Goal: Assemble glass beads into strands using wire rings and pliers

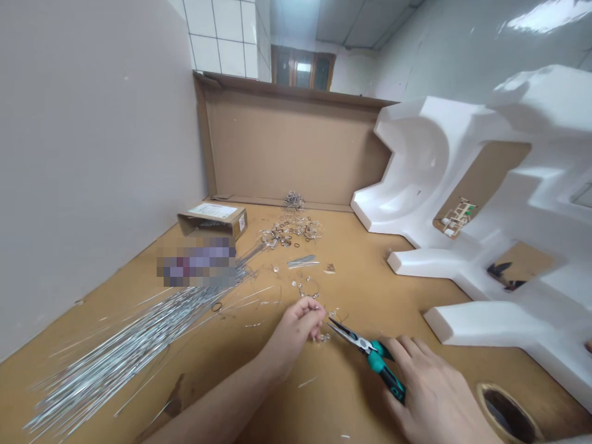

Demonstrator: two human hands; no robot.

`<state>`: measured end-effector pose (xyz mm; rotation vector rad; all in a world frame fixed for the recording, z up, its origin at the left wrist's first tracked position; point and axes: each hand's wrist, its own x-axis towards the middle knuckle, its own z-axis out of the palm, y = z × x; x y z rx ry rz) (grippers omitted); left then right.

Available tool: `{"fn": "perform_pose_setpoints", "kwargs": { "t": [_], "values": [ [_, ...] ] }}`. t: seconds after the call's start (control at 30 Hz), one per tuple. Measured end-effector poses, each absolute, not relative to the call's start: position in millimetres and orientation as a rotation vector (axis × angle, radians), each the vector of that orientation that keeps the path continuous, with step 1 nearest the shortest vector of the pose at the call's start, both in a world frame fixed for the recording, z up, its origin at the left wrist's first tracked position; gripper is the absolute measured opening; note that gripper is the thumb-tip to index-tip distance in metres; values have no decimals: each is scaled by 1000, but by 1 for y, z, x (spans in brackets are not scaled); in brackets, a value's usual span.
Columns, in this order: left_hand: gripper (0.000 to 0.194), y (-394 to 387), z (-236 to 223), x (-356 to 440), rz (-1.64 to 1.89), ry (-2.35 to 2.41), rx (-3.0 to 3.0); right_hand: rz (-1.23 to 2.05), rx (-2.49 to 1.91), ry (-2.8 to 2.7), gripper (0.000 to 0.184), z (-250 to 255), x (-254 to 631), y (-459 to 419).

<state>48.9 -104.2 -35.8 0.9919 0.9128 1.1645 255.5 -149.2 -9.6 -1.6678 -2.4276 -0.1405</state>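
My right hand (pixel 428 376) is wrapped round the green-and-black handles of needle-nose pliers (pixel 356 339). The slim jaws are slightly parted and point at the fingers of my left hand (pixel 305 314). That hand is closed in a pinch, on what looks like a thin wire with clear beads (pixel 325 338) showing just below the fingertips; most of it is hidden. Beyond the left fingers, more clear beads (pixel 300 287) lie loose on the brown tabletop (pixel 370 277). A short bundle of cut wires (pixel 303 261) rests farther back.
To the left spreads a large bundle of long silvery wires (pixel 134 345), by an open cardboard box (pixel 213 222). Heaped rings and clear pieces (pixel 291 231) lie toward the cardboard back panel (pixel 296 148). White foam packing (pixel 439 265) stands on the right, near a round hole (pixel 509 413).
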Motion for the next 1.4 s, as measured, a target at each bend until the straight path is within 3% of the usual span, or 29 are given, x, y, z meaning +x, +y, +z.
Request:
{"fn": "perform_pose_setpoints", "kwargs": {
  "t": [0.93,1.4],
  "values": [
    [21,-106,-33,52,1158,913,955,-590,-1507,-2330,33,-12,254,-140],
    [16,-108,-29,52,1186,1039,1101,-538,-1416,-2356,30,-21,257,-136]
  ]
}}
